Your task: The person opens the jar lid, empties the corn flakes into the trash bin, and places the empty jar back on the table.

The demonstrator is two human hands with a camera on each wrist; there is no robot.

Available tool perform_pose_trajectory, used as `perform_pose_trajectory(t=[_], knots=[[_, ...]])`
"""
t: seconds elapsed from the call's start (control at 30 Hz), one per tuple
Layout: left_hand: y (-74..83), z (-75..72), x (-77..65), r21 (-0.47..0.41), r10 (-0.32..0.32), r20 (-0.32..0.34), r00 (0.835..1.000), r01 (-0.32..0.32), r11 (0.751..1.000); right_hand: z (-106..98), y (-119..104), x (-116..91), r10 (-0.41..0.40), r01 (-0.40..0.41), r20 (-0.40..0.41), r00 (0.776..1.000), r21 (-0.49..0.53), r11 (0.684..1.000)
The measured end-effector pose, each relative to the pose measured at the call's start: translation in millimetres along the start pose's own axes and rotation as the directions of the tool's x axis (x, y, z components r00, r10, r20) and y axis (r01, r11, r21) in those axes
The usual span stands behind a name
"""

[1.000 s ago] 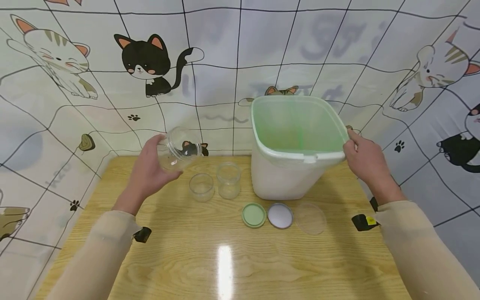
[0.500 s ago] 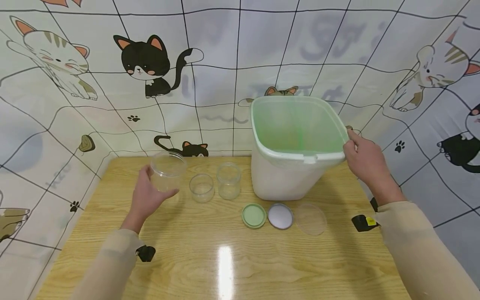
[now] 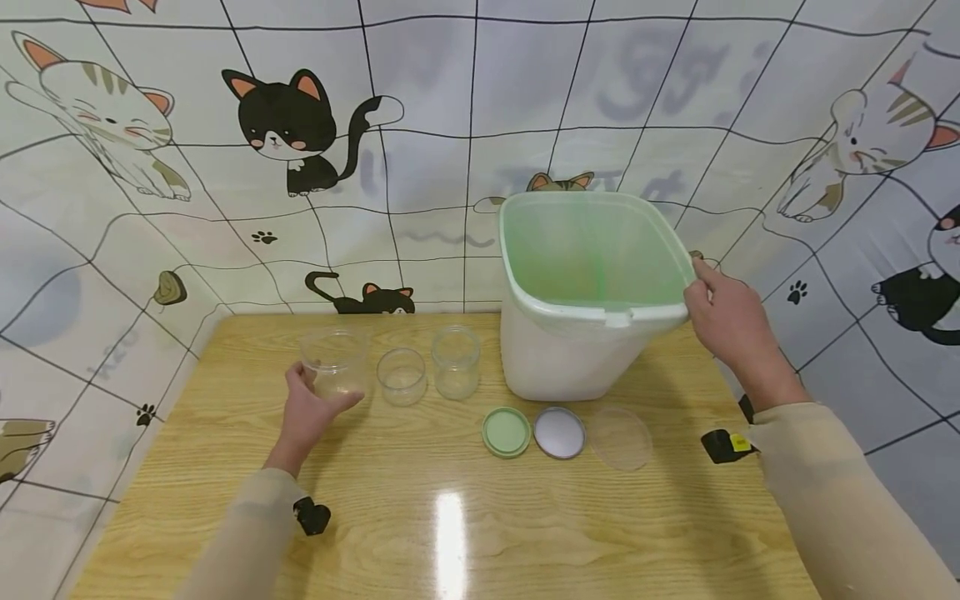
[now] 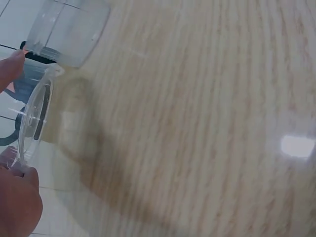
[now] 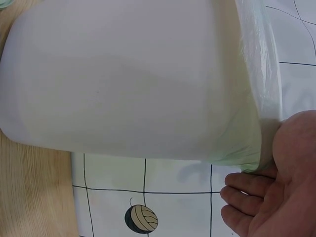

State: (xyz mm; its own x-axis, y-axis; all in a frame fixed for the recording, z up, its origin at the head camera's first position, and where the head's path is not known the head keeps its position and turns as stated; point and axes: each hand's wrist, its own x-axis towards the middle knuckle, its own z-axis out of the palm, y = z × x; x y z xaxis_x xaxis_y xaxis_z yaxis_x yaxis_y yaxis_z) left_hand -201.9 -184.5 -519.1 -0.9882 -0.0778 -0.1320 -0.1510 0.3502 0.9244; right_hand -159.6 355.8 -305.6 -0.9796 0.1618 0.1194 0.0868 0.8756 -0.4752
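Observation:
My left hand [image 3: 311, 417] holds a wide clear jar [image 3: 337, 354] low on the table's left side, thumb and fingers on its opposite sides. In the left wrist view that jar [image 4: 35, 116] shows edge-on between thumb and fingers. Just right of it stand a short clear jar [image 3: 402, 383] and a taller clear jar [image 3: 456, 371]. My right hand [image 3: 727, 321] grips the right rim corner of a white bin [image 3: 562, 362] lined with a pale green bag [image 3: 592, 250]. In the right wrist view, the bag's folded edge [image 5: 266, 74] runs up to the hand.
In front of the bin lie a green lid [image 3: 506, 432], a white lid [image 3: 559, 432] and a clear disc [image 3: 621, 439]. A cat-patterned wall covering [image 3: 435, 167] rises behind the wooden table [image 3: 390, 517] and along both sides.
The left hand has brought the wide clear jar down from a raised, tilted position to an upright one on the table's left. The right hand stays on the bin's rim.

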Motion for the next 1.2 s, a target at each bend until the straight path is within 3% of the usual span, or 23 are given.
perform_pose_trajectory(t=[0.27, 0.67, 1.0, 1.2], knots=[[-15.3, 6.7, -0.6, -0.076, -0.039, 0.007, 0.999, 0.039, 0.996, 0, -3, 1, 0.026, -0.026, 0.025, 0.999, 0.007, 1.000], [-24.2, 10.5, -3.4, 0.035, 0.032, -0.010, 0.999, -0.032, 0.999, 2, -6, 4, 0.033, -0.033, 0.019, 0.999, 0.019, 0.999], [-23.6, 11.4, -2.9, 0.079, 0.038, -0.029, 0.999, -0.035, 0.996, 6, -5, 7, -0.002, 0.002, -0.023, 1.000, 0.017, 1.000], [-21.3, 2.3, -1.9, 0.127, 0.020, 0.012, 1.000, -0.021, 0.992, 4, -4, 9, 0.015, -0.015, 0.003, 1.000, 0.034, 0.999]])
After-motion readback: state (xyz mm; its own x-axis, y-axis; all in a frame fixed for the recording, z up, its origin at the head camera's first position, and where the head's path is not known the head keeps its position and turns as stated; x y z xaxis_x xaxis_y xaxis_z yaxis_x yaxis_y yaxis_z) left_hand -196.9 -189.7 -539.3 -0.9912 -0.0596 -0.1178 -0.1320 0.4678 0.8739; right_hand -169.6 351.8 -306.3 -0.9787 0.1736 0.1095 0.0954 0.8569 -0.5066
